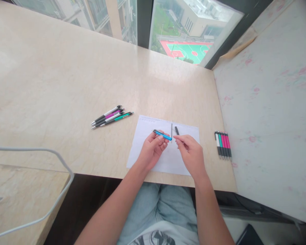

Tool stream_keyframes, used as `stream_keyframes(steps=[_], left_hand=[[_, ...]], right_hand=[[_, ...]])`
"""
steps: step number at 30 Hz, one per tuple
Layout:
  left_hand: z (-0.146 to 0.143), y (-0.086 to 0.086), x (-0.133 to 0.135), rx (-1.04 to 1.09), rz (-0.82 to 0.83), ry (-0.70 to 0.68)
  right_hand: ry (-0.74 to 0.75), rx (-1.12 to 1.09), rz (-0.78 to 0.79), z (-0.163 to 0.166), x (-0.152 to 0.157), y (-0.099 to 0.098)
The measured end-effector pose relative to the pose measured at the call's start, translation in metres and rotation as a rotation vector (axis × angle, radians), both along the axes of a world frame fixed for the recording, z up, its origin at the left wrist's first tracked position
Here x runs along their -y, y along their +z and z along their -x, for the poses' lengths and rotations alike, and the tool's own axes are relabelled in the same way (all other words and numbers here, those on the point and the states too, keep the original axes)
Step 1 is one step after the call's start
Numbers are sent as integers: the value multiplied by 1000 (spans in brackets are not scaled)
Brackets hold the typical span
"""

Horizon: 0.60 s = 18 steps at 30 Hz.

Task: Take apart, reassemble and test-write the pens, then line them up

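Note:
My left hand (153,148) holds the blue upper barrel of a pen (164,135), its dark clicker end pointing left. Close by on the right, my right hand (191,151) is closed in a pinch near the barrel's right end; anything between its fingertips is too small to make out. Both hands are above a white sheet of paper (140,154). A thin dark stick like an ink refill (171,131) is upright in the view between the hands. Just beyond my right fingers lies a black pen part (176,130), partly hidden by them.
Several pens (112,116) in white, purple and green lie in a loose group left of the paper. Another row of pens (223,144) lies by the wallpapered wall (265,112) at right. A white cable (63,163) loops at left. Windows (193,30) border the back.

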<state>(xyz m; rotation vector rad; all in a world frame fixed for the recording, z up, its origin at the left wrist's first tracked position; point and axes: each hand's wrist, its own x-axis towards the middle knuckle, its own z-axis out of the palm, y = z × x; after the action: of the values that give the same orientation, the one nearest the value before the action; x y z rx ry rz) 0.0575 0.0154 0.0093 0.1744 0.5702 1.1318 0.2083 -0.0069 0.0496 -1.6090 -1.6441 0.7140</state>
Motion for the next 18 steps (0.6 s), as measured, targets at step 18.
stream_keyframes(steps=[18], left_hand=[[0, 0, -1, -30, 9, 11]], right_hand=[[-140, -211, 36, 8, 9, 0]])
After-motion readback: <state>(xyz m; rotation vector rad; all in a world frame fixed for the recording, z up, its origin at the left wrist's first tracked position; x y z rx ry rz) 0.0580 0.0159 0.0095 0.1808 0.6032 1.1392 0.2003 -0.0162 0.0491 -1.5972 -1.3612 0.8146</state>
